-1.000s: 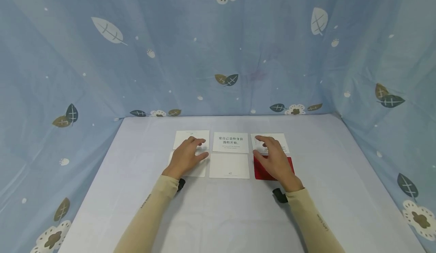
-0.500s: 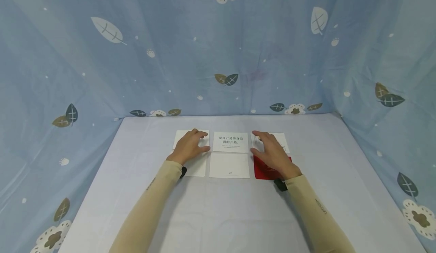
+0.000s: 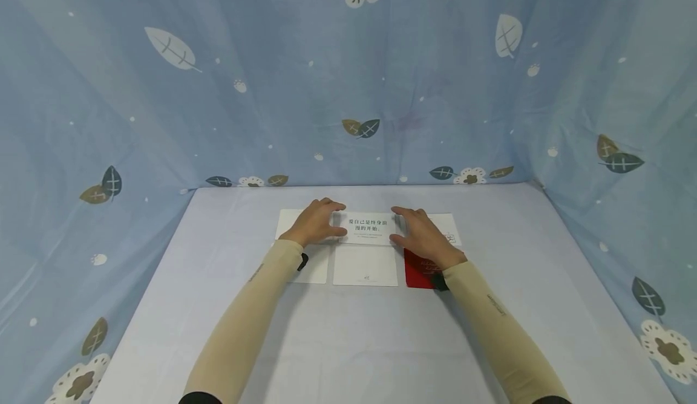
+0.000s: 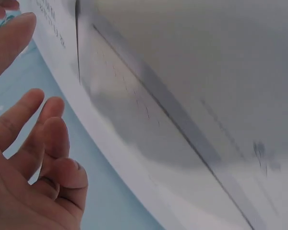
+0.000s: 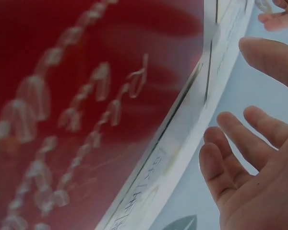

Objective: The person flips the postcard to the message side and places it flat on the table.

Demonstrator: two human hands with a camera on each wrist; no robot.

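My left hand (image 3: 314,222) is at the left edge of a white card with dark printed Chinese text (image 3: 368,228). Opposite it, my right hand (image 3: 423,234) is at that card's right edge. Thumb and fingers are spread on both hands, with nothing gripped; whether fingertips touch the card cannot be told. A white card (image 3: 287,219) lies partly under the left hand, another white card (image 3: 314,265) below it. Beneath the text card lies a plain white card (image 3: 365,265) with a small mark. A red card (image 3: 416,269) and a printed white card (image 3: 449,225) are partly covered by the right hand.
The cards lie in two rows on a white-covered table (image 3: 348,343). A blue patterned curtain (image 3: 272,89) hangs behind and at both sides. Dark wrist devices sit under both wrists, close to the cards.
Both hands have moved inward, from above the left and right cards to the sides of the middle text card. The cards have kept their places.
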